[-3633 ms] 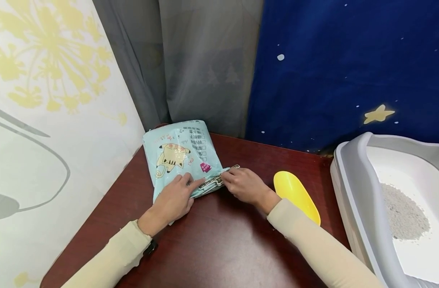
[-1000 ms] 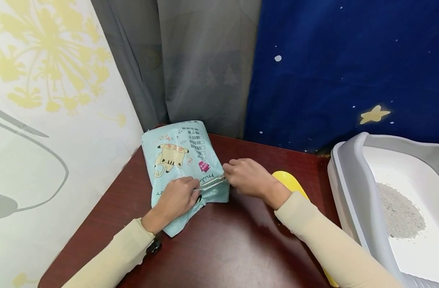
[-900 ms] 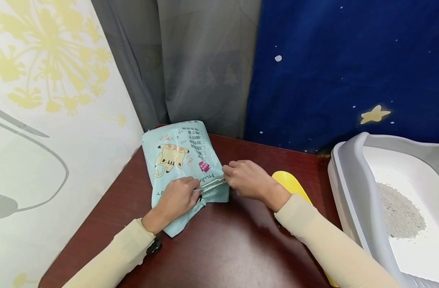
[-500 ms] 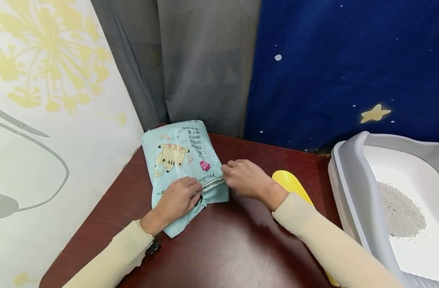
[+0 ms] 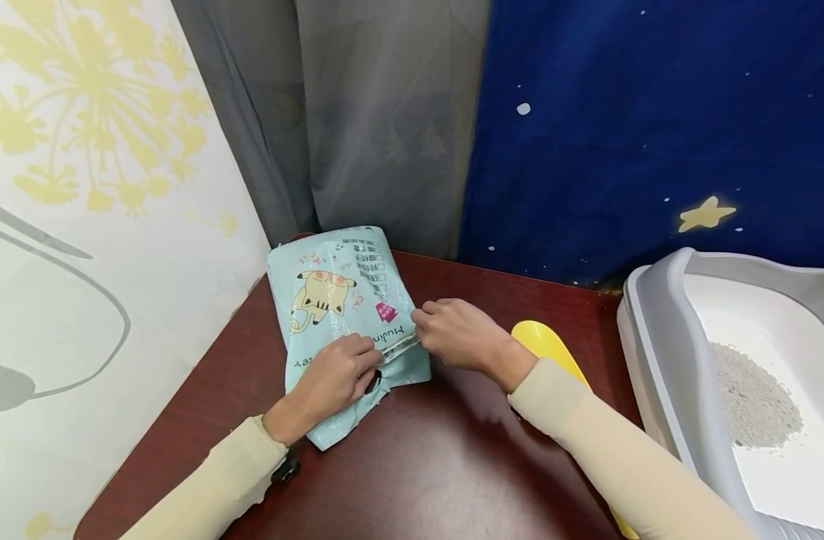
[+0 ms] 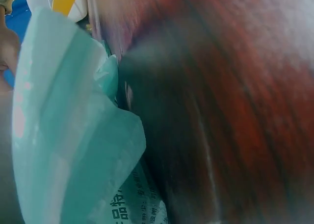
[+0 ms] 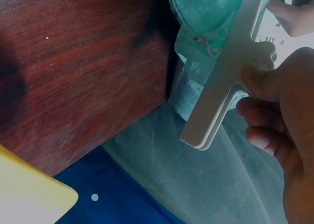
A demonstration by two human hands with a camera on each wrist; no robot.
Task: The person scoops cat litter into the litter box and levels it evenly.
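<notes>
A light blue printed bag (image 5: 347, 300) with a cartoon cat lies flat on the table, its loose top end toward me. Across it, near that end, sits a long bag clip (image 5: 400, 346), which the right wrist view shows as a pale flat bar with a curved handle (image 7: 260, 57). My right hand (image 5: 455, 334) pinches the clip's right part between thumb and fingers. My left hand (image 5: 331, 379) rests on the bag with curled fingers, pinching the clip's left end; its fingertips are partly hidden. In the left wrist view, the bag's crumpled end (image 6: 73, 116) hides that hand.
A yellow scoop (image 5: 545, 345) lies on the dark red table (image 5: 412, 465), partly under my right forearm. At the right stands a grey and white litter box (image 5: 682, 360) with grey granules (image 5: 756, 397) inside. Curtains and a patterned wall border the table's back and left.
Since the oldest frame, the folded top of the bag has come unfolded toward me, and both hands have changed hold on the clip. Over the last second both hands have barely shifted.
</notes>
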